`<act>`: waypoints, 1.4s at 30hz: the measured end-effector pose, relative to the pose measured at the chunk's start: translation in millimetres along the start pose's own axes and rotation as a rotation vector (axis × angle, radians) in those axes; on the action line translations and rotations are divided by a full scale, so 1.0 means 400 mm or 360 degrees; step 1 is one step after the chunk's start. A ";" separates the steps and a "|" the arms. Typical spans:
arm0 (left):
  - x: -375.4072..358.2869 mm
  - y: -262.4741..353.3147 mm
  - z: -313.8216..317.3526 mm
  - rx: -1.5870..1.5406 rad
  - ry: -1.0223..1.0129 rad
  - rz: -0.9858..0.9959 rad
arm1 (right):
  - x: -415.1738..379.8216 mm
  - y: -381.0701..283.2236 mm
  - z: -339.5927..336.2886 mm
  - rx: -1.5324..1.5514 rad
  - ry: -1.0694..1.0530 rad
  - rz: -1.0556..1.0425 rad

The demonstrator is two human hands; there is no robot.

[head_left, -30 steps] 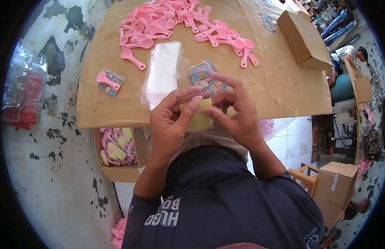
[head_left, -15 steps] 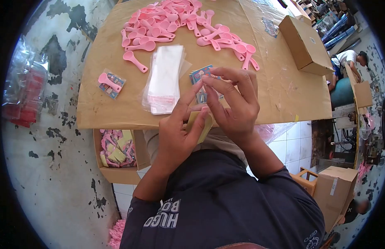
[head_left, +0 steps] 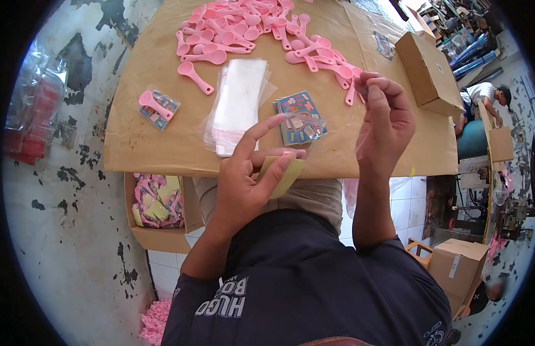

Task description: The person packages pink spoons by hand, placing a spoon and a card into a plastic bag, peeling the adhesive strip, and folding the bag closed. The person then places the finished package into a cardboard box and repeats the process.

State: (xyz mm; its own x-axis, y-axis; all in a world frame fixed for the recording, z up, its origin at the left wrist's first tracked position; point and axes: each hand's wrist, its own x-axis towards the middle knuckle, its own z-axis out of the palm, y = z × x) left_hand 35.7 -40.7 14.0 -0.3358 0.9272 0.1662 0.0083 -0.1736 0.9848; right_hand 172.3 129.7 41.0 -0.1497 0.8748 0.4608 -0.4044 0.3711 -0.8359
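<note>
My left hand (head_left: pixel 242 181) is closed on a clear plastic bag (head_left: pixel 313 134) with a pale yellow card (head_left: pixel 289 180) in it; a bit of pink shows by the thumb. Raised to the right, my right hand (head_left: pixel 386 124) pinches thumb and fingertips together; what they hold, if anything, is too faint to make out. Just beyond the left fingers lies a stack of blue printed cards (head_left: pixel 302 109). A pile of clear bags (head_left: pixel 238 98) lies left of it. Farther left, a pink spoon (head_left: pixel 156 105) rests on a small bagged card (head_left: pixel 167 119).
Many pink measuring spoons (head_left: pixel 238 34) are heaped at the table's far side. A cardboard box (head_left: pixel 427 72) stands at the right. Below the table's left edge, an open carton (head_left: pixel 158 199) holds bagged spoons and yellow cards. Another person (head_left: pixel 481 95) is at the far right.
My right hand has moved away from the bag to the right, still pinched. My left hand keeps the bag and yellow card. The blue card stack shows more fully.
</note>
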 end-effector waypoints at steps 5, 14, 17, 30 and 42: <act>0.008 0.001 0.004 -0.0229 0.0100 -0.0014 | -0.041 -0.036 0.013 -0.0915 -0.0642 -0.0629; 0.005 -0.012 0.009 -0.0006 0.0143 0.0063 | -0.061 0.009 0.070 -0.1242 -0.0618 -0.1157; 0.006 -0.013 0.008 0.0018 0.0122 0.0054 | -0.062 0.014 0.069 -0.1209 -0.0641 -0.1113; 0.012 -0.008 0.004 -0.0305 0.0130 -0.0066 | 0.019 -0.005 0.001 0.0009 -0.0021 -0.0060; 0.052 -0.041 -0.010 -0.0477 0.0426 0.0224 | -0.096 -0.005 0.025 -0.0147 -0.0942 0.0549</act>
State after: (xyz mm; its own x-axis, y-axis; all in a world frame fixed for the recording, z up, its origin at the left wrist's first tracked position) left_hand 24.9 -19.8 1.3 -0.5842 0.7754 0.2399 -0.1897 -0.4178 0.8885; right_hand 169.8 92.4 28.0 -0.7341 0.6401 0.2269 -0.1702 0.1500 -0.9739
